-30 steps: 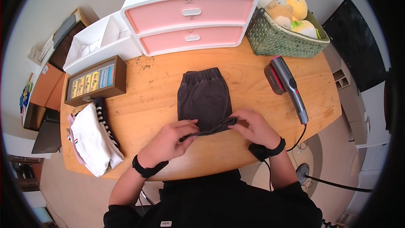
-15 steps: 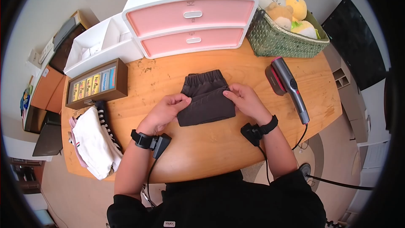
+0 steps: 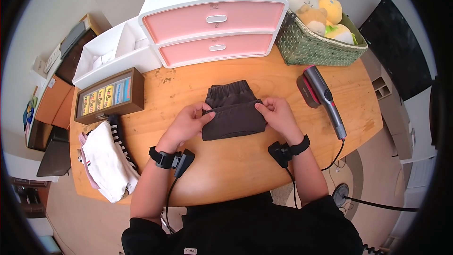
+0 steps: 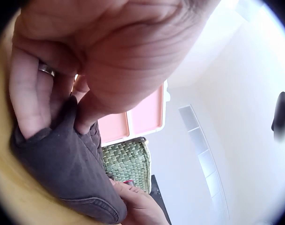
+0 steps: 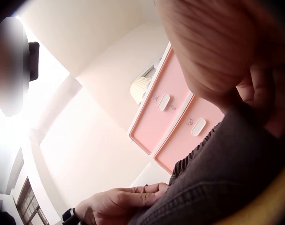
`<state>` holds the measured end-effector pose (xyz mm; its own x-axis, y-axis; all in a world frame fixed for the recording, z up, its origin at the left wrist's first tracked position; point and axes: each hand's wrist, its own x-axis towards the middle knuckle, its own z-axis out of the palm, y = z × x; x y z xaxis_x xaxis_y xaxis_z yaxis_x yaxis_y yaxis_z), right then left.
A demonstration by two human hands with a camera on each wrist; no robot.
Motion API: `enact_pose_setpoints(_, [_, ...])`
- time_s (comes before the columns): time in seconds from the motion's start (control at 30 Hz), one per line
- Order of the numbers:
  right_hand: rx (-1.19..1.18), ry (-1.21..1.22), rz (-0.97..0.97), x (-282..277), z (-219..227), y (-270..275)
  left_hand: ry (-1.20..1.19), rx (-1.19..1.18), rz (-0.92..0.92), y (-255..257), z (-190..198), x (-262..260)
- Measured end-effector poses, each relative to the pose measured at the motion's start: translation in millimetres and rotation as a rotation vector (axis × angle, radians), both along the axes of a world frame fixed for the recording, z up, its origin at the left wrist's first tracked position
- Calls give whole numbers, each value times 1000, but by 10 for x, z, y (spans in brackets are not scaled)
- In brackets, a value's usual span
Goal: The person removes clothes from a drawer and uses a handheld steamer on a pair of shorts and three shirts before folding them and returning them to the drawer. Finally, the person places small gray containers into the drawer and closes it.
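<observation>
Dark grey trousers (image 3: 233, 122) with a gathered elastic waistband lie on the table, their lower part folded up over the front so that the waistband shows at the far end. My left hand (image 3: 191, 119) pinches the left end of the folded edge between thumb and fingers. At the opposite end, my right hand (image 3: 278, 114) grips the same edge with its thumb on top. In the left wrist view, the left fingers go behind the cloth (image 4: 67, 159) and the thumb presses its near side. The right wrist view shows the right fingers partly hidden by the dark cloth (image 5: 217, 164).
A hair-straightener-like grey and pink handheld appliance (image 3: 323, 95) lies right of the trousers, its cord off the edge. Folded clothes (image 3: 106, 163) and a brown glass-topped box (image 3: 111, 95) sit left. Behind are a pink-drawered cabinet (image 3: 184, 23), white bin (image 3: 118, 61) and toy-filled basket (image 3: 321, 49).
Both hands have lifted the trousers' near end and folded it away from the body over the upper part. Since half a second ago, the hands have barely moved.
</observation>
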<state>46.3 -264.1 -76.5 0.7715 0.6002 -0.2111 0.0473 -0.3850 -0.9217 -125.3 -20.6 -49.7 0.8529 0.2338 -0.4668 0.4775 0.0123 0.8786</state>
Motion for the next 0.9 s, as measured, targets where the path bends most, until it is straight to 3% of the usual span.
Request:
enact_pose_setpoints(0.17, [10,53,-25,9,49,8,12,11,34,-17,38,5])
enact_pose_setpoints(0.27, [-46,32,-15,38,107,33,-133,192,83,-101,30,-87])
enact_pose_setpoints(0.57, [-136,-21,-83,2,186,77,96,253,70,-80,64,33])
enact_pose_setpoints(0.73, [-178,-143,-66,18,170,85,86,743,27,-246,169,25])
enact_pose_setpoints(0.87, [-133,-73,-74,51,211,71,-14,1219,-19,-564,396,-87])
enact_pose_setpoints(0.9, [-135,-51,-79,60,208,70,-180,1332,-139,-593,315,-113])
